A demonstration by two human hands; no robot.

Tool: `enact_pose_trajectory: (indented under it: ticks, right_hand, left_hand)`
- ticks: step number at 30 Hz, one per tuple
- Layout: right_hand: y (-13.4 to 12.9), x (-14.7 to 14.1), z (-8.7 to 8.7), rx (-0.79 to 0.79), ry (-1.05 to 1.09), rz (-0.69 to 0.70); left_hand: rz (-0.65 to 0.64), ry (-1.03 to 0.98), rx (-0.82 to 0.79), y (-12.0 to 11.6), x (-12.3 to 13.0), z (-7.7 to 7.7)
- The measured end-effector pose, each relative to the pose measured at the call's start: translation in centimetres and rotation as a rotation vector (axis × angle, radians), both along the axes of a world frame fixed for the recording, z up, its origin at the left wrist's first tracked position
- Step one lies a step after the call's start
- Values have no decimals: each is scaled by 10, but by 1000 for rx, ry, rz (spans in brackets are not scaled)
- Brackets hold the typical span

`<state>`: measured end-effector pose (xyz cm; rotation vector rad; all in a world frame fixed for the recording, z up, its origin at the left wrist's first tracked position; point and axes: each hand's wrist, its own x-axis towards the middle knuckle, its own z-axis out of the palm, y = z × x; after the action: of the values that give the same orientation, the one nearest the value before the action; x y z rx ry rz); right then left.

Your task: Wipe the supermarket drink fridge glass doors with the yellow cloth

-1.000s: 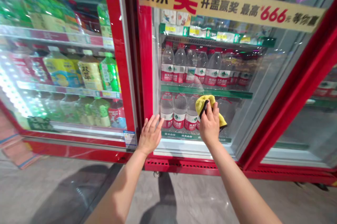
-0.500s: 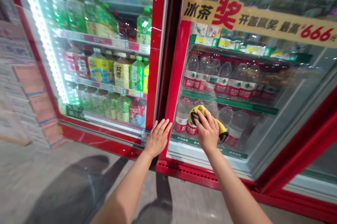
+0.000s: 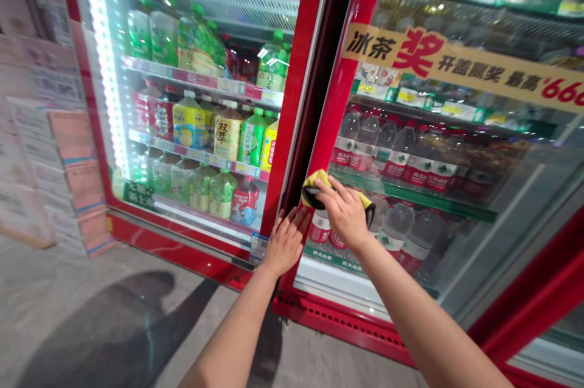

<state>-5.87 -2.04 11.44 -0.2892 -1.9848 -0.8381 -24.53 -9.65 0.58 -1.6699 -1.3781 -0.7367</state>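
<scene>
My right hand presses a yellow cloth with a dark edge against the glass door of the right-hand fridge, close to its red frame. Part of the cloth is hidden under the fingers. To the left, my left hand lies with fingers stretched out on the red frame near the gap between the two fridges, holding nothing. Behind the glass, red-labelled water bottles stand on the lower shelf, partly covered by the cloth and hand.
The left fridge holds several shelves of bottled drinks. A beige banner crosses the right door. Stacked cartons stand at the far left. Grey floor stretches below, with a shadow on it.
My right hand has moved the cloth left across the glass to the door's red frame, nearer my left hand. My left hand stays on the frame. The camera view has shifted slightly.
</scene>
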Motion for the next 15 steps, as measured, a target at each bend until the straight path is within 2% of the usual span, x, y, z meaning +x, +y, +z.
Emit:
enact_pose_trajectory:
  ticks: [2, 3, 5, 8, 15]
  right_hand:
    - [1, -10, 32, -25, 43, -4]
    - [2, -14, 43, -33, 41, -10]
    - [4, -18, 49, -42, 9, -23]
    - [6, -18, 32, -50, -35, -36]
    - [3, -18, -37, -62, -132, -8]
  left_hand:
    - [5, -10, 20, 3, 2, 10]
    - [4, -11, 37, 4, 2, 13]
    - [0, -13, 80, 4, 0, 17]
    - [8, -41, 116, 3, -5, 12]
    - [54, -133, 84, -2, -13, -19]
